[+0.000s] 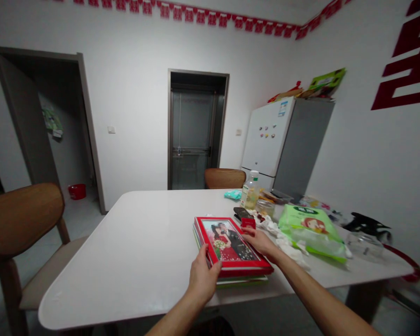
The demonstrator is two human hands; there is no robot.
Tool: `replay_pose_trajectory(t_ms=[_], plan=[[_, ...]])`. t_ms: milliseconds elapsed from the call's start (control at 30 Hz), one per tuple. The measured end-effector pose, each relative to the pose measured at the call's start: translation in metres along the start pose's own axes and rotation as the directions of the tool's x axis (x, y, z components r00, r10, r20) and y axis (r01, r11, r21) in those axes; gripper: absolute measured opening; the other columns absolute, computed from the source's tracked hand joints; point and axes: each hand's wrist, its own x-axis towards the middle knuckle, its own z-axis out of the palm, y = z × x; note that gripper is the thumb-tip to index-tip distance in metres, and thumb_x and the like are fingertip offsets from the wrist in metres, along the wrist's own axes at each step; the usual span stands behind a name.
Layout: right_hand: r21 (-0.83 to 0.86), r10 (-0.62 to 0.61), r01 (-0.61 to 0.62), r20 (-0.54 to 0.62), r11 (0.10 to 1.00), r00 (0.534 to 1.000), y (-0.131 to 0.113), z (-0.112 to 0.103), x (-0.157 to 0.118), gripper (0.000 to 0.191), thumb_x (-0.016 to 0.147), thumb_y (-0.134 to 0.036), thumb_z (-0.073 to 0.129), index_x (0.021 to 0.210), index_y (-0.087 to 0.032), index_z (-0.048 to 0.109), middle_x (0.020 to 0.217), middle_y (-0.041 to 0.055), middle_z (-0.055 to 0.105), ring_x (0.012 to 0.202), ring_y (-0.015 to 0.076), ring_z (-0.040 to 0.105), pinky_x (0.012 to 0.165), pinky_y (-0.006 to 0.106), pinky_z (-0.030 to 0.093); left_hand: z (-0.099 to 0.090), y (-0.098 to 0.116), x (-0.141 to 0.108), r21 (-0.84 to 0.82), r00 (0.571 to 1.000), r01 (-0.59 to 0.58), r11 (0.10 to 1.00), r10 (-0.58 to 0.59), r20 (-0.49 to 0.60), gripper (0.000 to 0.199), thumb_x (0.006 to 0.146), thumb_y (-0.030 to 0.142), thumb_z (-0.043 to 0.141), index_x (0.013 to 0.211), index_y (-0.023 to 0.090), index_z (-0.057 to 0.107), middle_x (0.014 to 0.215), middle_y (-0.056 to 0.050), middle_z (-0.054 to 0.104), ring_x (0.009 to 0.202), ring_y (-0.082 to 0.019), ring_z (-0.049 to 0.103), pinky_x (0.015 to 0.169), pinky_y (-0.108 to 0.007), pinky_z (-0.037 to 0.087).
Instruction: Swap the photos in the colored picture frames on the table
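Observation:
A red-framed album [231, 240] with a couple's photo on its cover lies on top of a small stack of books at the front of the white table [126, 252]. My left hand [203, 275] is at the album's near left edge, thumb on the cover's rim and fingers along the side. My right hand [261, 242] rests at its right edge, fingers apart, beside a small red box [248, 223]. Just behind the stack is a dark phone-like object [242, 213]. The undersides of both hands are hidden.
Right of the stack are crumpled tissues [290, 249], a green packet [313, 228] and a clear plastic container [366, 246]. Behind them stands a bottle [250, 191] near a teal packet [233, 194]. Wooden chairs stand at the left [24, 219] and far side [225, 178].

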Motion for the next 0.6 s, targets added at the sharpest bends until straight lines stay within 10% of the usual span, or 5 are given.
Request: replay_pose_trajectory(t_ms=[267,600], plan=[[0.137,0.053,-0.09,0.249,0.987,0.967,0.003,0.01,-0.041,0.032,0.069,-0.035,0.051,0.091,-0.015,0.061,0.08,0.0059,0.067,0.069,0.019,0.063,0.064,0.029,0.048,-0.008,-0.027,-0.013,-0.007,0.994,0.019,1.0,-0.018,0.103,0.078,0.056,0.011,0.058,0.127,0.014,0.026,0.112,-0.006,0.056,0.099,-0.02,0.053,0.081,-0.023,0.039],[0.165,-0.137,0.106,0.187,0.981,0.973,-0.054,0.125,-0.026,0.028,0.077,-0.033,0.046,0.095,-0.014,0.056,0.083,0.0041,0.064,0.073,0.0179,0.06,0.063,0.029,0.048,-0.106,-0.076,0.021,0.218,0.995,0.006,0.976,0.016,-0.099,0.073,0.057,0.001,0.052,0.125,0.017,0.029,0.109,-0.008,0.058,0.096,-0.021,0.055,0.078,-0.023,0.039]])
